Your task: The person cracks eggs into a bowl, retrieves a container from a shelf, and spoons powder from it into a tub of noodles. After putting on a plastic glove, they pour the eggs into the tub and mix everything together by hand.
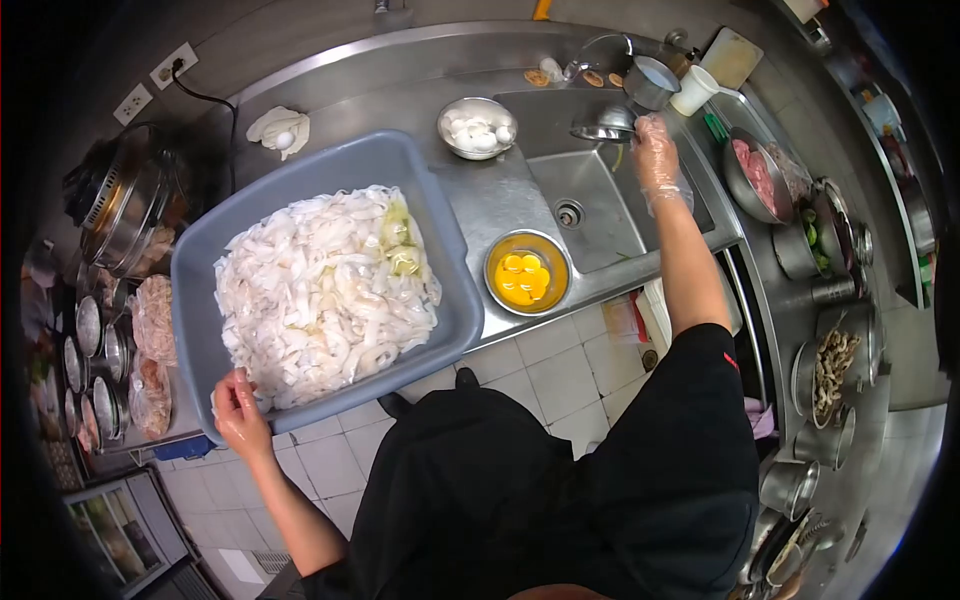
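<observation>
Some fingers of the left hand (pixel 240 412) hide beneath the tub (pixel 192 268).

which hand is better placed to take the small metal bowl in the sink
Right. The gloved right hand is beside the small metal bowl at the sink, while the left hand grips the rim of the noodle tub.

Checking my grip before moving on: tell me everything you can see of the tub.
The tub is a deep rectangular grey-blue bin, plastic by its look, with rounded corners and a thick rim. Wide white noodles nearly fill it, with pale green bits near its far right corner. It sits askew on the steel counter, its near side seeming to jut past the edge over the floor tiles. The left hand grips its near left corner.
</observation>
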{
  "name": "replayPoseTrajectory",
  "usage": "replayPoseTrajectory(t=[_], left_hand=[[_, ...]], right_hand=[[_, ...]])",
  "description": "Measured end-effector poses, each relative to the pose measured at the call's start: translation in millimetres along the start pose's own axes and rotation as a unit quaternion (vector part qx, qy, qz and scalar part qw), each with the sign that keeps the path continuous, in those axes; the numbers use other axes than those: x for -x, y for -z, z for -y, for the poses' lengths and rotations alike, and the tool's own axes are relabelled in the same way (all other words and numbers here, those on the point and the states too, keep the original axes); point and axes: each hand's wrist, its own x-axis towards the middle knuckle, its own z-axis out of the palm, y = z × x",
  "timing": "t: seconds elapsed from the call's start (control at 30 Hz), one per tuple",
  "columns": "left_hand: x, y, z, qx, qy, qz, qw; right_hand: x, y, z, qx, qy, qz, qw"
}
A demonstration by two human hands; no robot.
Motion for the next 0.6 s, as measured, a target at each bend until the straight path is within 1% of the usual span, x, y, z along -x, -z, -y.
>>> replayPoseTrajectory(t=[0.03, 0.07, 0.13, 0.17, 0.2, 0.3, 0.4, 0.47, 0.5, 0.57, 0.6], left_hand=[[0, -1, -6, 0.003, 0.012, -0.011, 1.000], [-2, -2, -1, -0.004, 0.022, -0.013, 1.000], [-3, -3, -3, -0.014, 0.049, -0.010, 0.999], [-3, -3, -2, -0.017, 0.053, -0.009, 0.998], [-4, -4, 0, -0.037, 0.049, -0.006, 0.998], [-5, -4, -1, -0.068, 0.056, 0.001, 0.996], [-7, -5, -12, -0.075, 0.058, 0.003, 0.995], [-5, -5, -12, -0.072, 0.053, 0.001, 0.996], [-6, -4, -7, -0.090, 0.045, 0.008, 0.995], [-6, -5, -2, -0.109, 0.038, 0.014, 0.993], [-5, -5, -3, -0.109, 0.034, 0.010, 0.993]], right_hand=[[2, -3, -12, 0.031, 0.011, 0.009, 0.999], [3, -7, -24, 0.029, 0.012, 0.014, 0.999], [2, -13, -39, 0.049, 0.000, 0.009, 0.999], [1, -13, -44, 0.062, -0.024, 0.035, 0.997], [2, -12, -47, 0.061, -0.023, 0.037, 0.997], [5, -11, -55, 0.066, -0.030, 0.019, 0.997], [9, -10, -63, 0.030, -0.027, -0.009, 0.999], [10, -6, -63, 0.058, -0.069, 0.012, 0.996], [10, -6, -62, 0.058, -0.067, 0.011, 0.996], [18, -13, -64, 0.049, -0.116, 0.077, 0.989], [26, -19, -60, 0.049, -0.113, 0.078, 0.989]])
